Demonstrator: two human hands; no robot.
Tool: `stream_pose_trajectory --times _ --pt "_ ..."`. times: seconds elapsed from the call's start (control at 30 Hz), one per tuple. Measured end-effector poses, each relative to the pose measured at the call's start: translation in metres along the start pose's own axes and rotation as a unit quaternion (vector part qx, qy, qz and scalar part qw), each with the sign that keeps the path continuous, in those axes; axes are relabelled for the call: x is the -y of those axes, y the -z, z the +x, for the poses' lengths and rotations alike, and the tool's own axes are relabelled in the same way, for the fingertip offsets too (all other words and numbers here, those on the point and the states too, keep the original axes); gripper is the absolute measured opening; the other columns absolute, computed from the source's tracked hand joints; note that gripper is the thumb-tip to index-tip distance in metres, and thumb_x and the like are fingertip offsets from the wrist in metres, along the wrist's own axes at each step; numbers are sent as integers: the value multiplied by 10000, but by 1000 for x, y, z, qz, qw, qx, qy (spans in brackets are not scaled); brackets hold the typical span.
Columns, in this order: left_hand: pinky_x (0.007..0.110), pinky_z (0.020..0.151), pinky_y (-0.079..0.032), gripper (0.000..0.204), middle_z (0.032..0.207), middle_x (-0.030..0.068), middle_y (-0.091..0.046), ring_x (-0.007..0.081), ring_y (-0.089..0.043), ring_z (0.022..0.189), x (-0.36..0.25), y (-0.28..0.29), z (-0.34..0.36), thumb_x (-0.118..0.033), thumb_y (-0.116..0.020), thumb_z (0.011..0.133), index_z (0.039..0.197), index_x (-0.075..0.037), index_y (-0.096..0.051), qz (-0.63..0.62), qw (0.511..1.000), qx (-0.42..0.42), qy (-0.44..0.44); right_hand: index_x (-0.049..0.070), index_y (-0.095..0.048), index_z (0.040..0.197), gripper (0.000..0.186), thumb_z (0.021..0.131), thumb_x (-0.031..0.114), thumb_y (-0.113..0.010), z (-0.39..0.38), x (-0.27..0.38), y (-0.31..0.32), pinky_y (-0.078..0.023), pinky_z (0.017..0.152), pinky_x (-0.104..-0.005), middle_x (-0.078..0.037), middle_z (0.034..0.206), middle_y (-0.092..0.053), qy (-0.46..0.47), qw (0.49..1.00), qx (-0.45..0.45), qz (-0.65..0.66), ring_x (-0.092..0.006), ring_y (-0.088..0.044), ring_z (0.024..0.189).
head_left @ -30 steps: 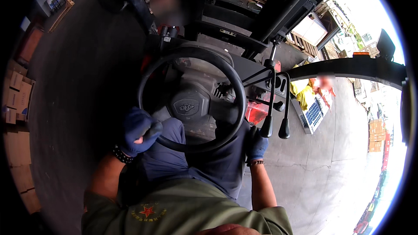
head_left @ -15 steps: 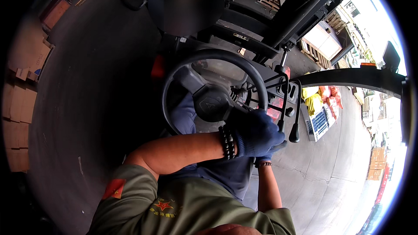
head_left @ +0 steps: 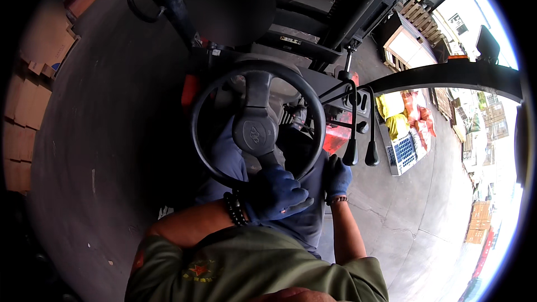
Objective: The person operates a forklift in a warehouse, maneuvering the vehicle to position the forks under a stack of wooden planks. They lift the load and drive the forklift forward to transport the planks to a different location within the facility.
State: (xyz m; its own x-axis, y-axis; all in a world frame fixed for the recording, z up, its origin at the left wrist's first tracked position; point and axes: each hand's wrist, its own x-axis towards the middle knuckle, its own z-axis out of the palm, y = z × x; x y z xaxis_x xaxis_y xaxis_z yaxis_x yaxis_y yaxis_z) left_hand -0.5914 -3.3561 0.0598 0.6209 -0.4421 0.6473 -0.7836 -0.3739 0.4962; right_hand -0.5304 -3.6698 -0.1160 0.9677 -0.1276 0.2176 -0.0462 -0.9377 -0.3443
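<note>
My left hand (head_left: 277, 193), in a blue glove, grips the lower part of the black steering wheel (head_left: 322, 113), fingers curled at the rim. My right hand (head_left: 339, 178), also gloved, rests beside my right thigh with curled fingers; whatever they hold is hidden. Just above it stand two black-knobbed control levers (head_left: 352, 152). Behind them is a red body panel (head_left: 337, 137) of the forklift.
The mast (head_left: 297, 41) stands ahead and a black fender (head_left: 439, 75) arches rightward. Cardboard boxes (head_left: 23, 101) are stacked left. Right are yellow and red sacks (head_left: 396, 127) on a white grid-panelled object (head_left: 401, 156), a crate (head_left: 407, 42) and pallets (head_left: 421, 18).
My left hand swung from the wheel's lower left across to its right, then back to the bottom. The wheel has turned, and the surroundings have shifted in view.
</note>
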Motion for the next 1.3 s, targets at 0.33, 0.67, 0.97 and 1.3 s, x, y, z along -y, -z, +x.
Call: stream_pose_trajectory --times 0.33,0.67,0.97,1.3 --pt "452 629 -492 293 687 42 -649 272 -675 672 19 70 -22 -357 -826 934 788 -159 -667 51 998 10 29 95 -679 866 255 1074 238 -644 -19 94 -23 -489 596 -528 -182 775 -664 88 996 9 22 -436 -678 731" --pt "473 658 -576 208 703 79 -691 319 -753 700 -18 90 -54 -288 -801 860 763 -135 -701 100 992 -50 62 -23 -739 1030 524 1181 435 -534 -173 129 -22 -513 672 -548 -302 983 -779 16 993 73 95 -506 -716 838" --pt "487 631 -558 325 660 103 -656 362 -710 653 -187 90 -103 -320 -766 972 744 -115 -661 159 943 -274 100 -59 -747 1134 494 1153 397 -560 -344 -27 73 -547 790 -528 -240 1007 -818 -78 974 94 190 -378 -718 833" --pt "456 542 -536 195 654 98 -624 321 -648 532 -285 127 -291 -181 -849 927 818 -127 -696 255 937 -137 198 -21 -753 886 422 1100 312 -607 -389 -42 93 -499 643 -502 -212 735 -737 -75 968 -17 241 -324 -665 637"
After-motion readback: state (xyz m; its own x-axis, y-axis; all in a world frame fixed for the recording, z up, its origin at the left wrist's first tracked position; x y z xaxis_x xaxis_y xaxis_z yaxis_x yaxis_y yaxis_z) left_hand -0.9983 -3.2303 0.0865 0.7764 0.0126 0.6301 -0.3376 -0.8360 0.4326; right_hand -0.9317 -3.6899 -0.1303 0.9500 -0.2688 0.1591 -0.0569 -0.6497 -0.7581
